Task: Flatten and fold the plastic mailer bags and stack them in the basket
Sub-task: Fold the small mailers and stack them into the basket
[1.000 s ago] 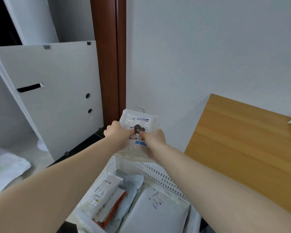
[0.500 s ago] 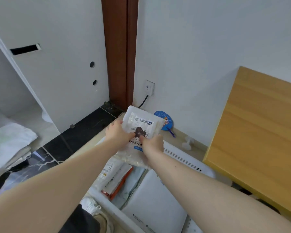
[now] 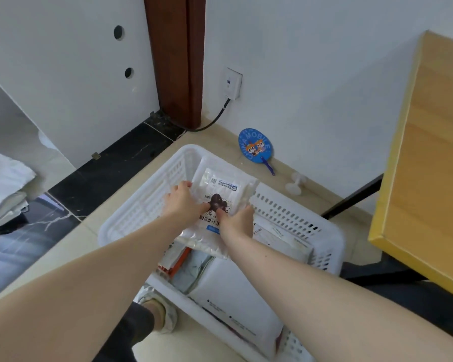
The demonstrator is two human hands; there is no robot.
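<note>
You hold a folded clear mailer bag (image 3: 221, 194) with a printed shipping label over the far half of the white slotted basket (image 3: 139, 205), your left hand (image 3: 185, 202) gripping its left edge with the thumb on top and your right hand (image 3: 237, 219) pinching its lower right side, fingers curled under the plastic. Beneath it in the basket lie other mailers: a large white mailer (image 3: 236, 293) at the near side and an orange-edged packet (image 3: 178, 259) to its left. On the floor by the wall behind the basket rests a round blue hand fan (image 3: 255, 146), and a wooden table (image 3: 426, 165) stands at your right.
</note>
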